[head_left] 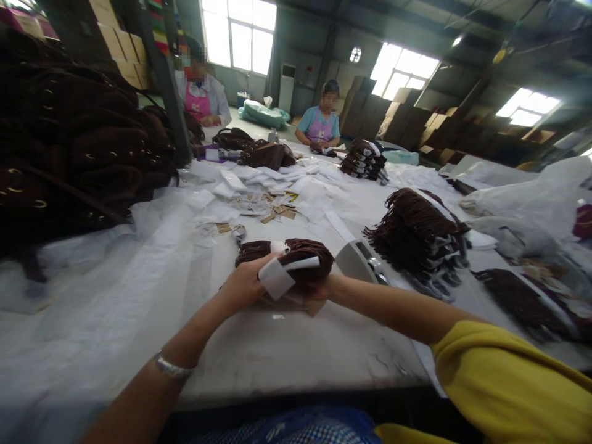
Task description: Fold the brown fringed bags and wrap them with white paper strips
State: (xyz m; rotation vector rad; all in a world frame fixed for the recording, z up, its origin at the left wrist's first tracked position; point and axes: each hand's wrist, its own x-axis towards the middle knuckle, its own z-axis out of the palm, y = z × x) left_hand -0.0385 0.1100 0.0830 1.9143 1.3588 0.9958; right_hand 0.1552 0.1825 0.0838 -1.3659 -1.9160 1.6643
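A dark brown fringed bundle, soft and folded, is held just above the front of the white table. My left hand grips its left side, with a loose white paper piece by the fingers. On the right, my right hand closes round the lower edge, its fingers mostly hidden beneath. A second white strip lies across the bundle's front. Just beyond my right hand stands a grey tabletop device.
Dark brown bags with gold eyelets are heaped at left. Stacked fringed bundles stand at right. Paper packets and brown tags lie ahead. Two co-workers, one in a white top and one in a blue top, work across the table.
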